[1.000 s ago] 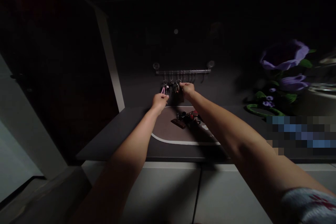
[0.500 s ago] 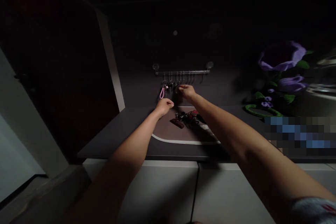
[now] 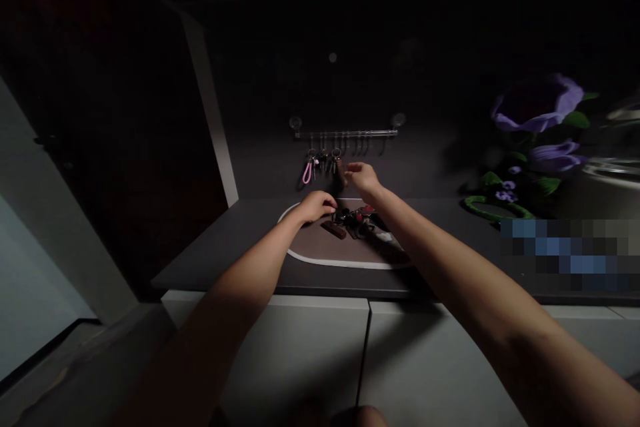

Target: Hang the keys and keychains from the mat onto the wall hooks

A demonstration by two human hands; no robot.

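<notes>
Right hand (image 3: 363, 179) beside hanging brown tag (image 3: 341, 172) (any print unreadable) — keys (image 3: 335, 163) alongside

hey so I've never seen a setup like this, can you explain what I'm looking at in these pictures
There's no machine here: one camera, worn on a person's head, took every picture, looking down at two bare hands. A mat lies on the counter, bearing a brown bar and a dark and red jumble. Keys with a pink loop hang from the wall rail. The right hand is at a hanging brown tag; the left is near the jumble. Whether either holds anything is unclear.
</notes>
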